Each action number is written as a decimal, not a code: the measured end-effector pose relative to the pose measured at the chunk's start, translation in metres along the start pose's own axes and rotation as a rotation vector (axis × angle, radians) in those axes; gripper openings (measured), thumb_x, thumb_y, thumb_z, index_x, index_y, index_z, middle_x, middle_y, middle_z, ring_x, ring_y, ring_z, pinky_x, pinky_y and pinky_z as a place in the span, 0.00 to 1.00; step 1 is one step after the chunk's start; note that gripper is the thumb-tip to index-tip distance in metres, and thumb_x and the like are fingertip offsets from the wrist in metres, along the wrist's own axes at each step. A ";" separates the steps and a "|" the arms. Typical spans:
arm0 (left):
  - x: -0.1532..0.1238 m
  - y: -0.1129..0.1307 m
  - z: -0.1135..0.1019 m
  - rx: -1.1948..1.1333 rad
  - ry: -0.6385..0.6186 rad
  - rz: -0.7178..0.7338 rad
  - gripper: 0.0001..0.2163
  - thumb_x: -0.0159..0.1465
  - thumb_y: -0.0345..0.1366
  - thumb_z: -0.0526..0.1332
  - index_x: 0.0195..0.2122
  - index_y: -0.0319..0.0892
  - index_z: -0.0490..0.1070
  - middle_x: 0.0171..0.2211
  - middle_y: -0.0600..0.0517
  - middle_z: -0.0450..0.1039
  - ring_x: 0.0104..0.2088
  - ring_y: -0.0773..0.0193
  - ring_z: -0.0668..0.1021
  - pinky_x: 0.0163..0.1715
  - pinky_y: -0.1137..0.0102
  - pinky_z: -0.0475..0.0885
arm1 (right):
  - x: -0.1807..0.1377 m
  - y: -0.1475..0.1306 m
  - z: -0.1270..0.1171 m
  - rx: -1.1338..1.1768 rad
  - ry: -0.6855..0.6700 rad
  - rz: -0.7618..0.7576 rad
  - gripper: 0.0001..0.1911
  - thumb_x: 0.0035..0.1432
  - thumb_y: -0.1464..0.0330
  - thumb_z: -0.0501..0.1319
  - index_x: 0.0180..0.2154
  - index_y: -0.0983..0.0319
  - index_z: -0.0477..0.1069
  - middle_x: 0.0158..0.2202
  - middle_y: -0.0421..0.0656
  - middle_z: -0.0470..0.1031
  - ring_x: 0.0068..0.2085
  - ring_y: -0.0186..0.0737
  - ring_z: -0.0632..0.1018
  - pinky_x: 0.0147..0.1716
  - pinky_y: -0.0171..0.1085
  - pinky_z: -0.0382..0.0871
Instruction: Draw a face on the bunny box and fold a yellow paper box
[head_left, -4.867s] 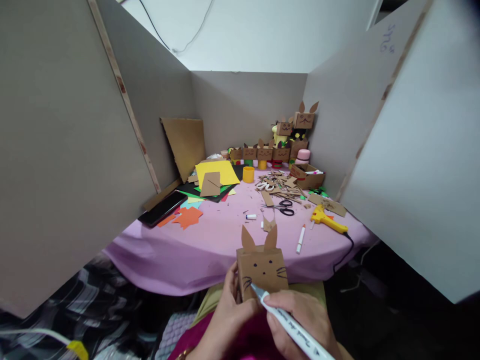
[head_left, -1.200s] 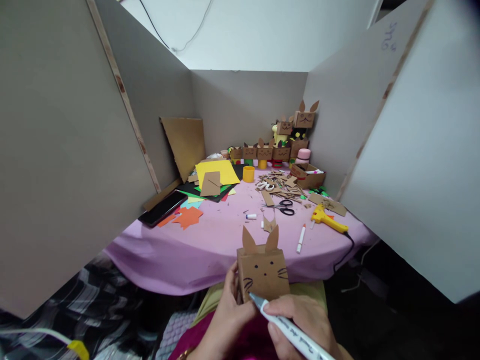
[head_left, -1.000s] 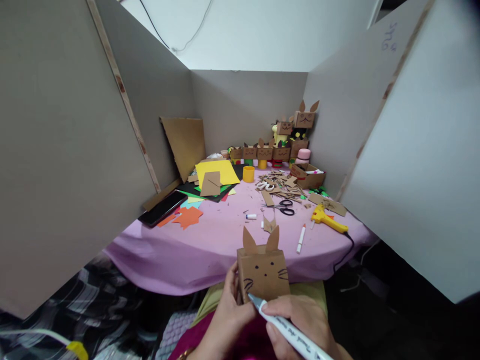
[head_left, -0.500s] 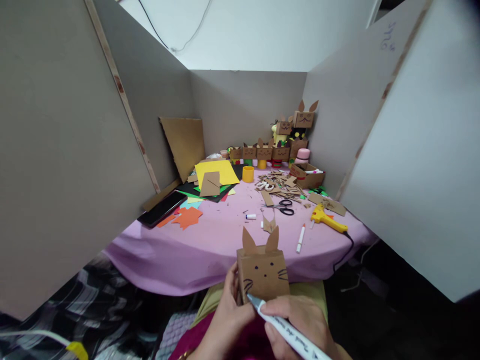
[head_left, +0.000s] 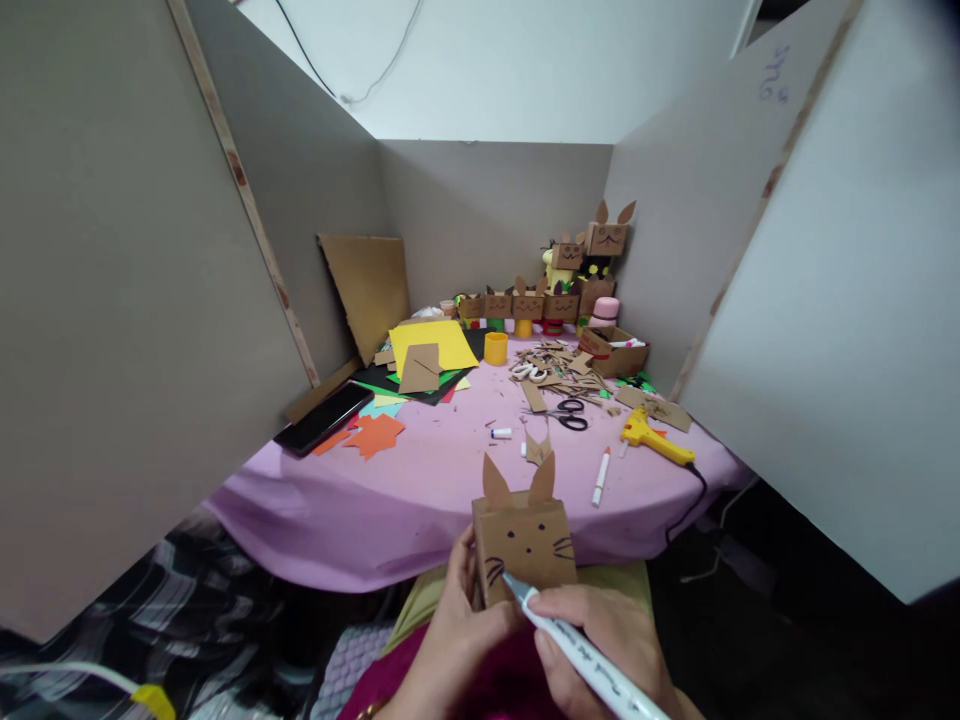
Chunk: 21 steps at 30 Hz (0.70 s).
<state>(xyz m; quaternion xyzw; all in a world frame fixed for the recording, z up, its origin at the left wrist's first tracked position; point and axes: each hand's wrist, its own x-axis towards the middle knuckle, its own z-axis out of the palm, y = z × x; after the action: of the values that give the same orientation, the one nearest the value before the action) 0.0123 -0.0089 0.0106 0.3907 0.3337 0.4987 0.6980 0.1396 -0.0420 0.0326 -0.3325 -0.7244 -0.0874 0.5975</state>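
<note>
Now mkr tip higher on box

Since 0.5 s ago, the marker has shifted up the box, inward.

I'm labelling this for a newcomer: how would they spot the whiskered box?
Start at the pink table and look to its near edge. There the left hand holds the box, with a marker in the right hand pointed at its face. Unlike the eared boxes at the back, this one is held and looks much larger.
</note>
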 end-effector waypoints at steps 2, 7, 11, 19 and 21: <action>0.000 0.001 0.001 -0.012 0.009 0.006 0.35 0.42 0.26 0.66 0.52 0.43 0.56 0.50 0.44 0.70 0.52 0.48 0.70 0.51 0.59 0.64 | -0.002 0.001 -0.001 0.003 -0.017 0.008 0.09 0.48 0.78 0.55 0.33 0.64 0.69 0.20 0.41 0.76 0.17 0.34 0.76 0.18 0.28 0.72; -0.001 0.001 0.001 -0.018 0.012 0.001 0.35 0.41 0.26 0.67 0.52 0.43 0.56 0.49 0.44 0.70 0.52 0.48 0.70 0.51 0.59 0.63 | -0.009 0.004 -0.002 0.026 -0.087 0.031 0.11 0.48 0.78 0.56 0.36 0.64 0.68 0.23 0.41 0.77 0.20 0.33 0.78 0.22 0.28 0.73; 0.000 0.001 0.000 -0.020 0.000 -0.006 0.36 0.41 0.25 0.66 0.52 0.42 0.55 0.50 0.44 0.70 0.51 0.49 0.71 0.51 0.59 0.64 | -0.013 0.005 0.000 0.007 -0.005 0.032 0.09 0.50 0.76 0.55 0.35 0.63 0.69 0.21 0.40 0.77 0.20 0.34 0.78 0.21 0.28 0.72; 0.001 0.001 -0.001 -0.014 -0.004 -0.022 0.36 0.41 0.25 0.67 0.52 0.42 0.55 0.50 0.43 0.69 0.52 0.47 0.70 0.50 0.59 0.64 | -0.016 0.006 0.002 0.012 -0.032 0.060 0.10 0.50 0.75 0.54 0.36 0.62 0.68 0.22 0.40 0.78 0.21 0.34 0.78 0.22 0.27 0.72; 0.003 -0.002 -0.004 -0.016 -0.009 -0.029 0.37 0.41 0.25 0.67 0.53 0.41 0.55 0.51 0.42 0.69 0.53 0.47 0.69 0.51 0.59 0.63 | -0.016 0.007 0.001 -0.002 0.024 0.057 0.10 0.50 0.75 0.54 0.36 0.62 0.68 0.21 0.39 0.77 0.20 0.34 0.77 0.20 0.28 0.71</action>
<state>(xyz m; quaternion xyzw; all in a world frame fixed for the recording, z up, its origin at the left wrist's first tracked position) 0.0107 -0.0060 0.0072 0.3828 0.3320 0.4895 0.7097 0.1439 -0.0424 0.0155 -0.3524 -0.7073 -0.0751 0.6082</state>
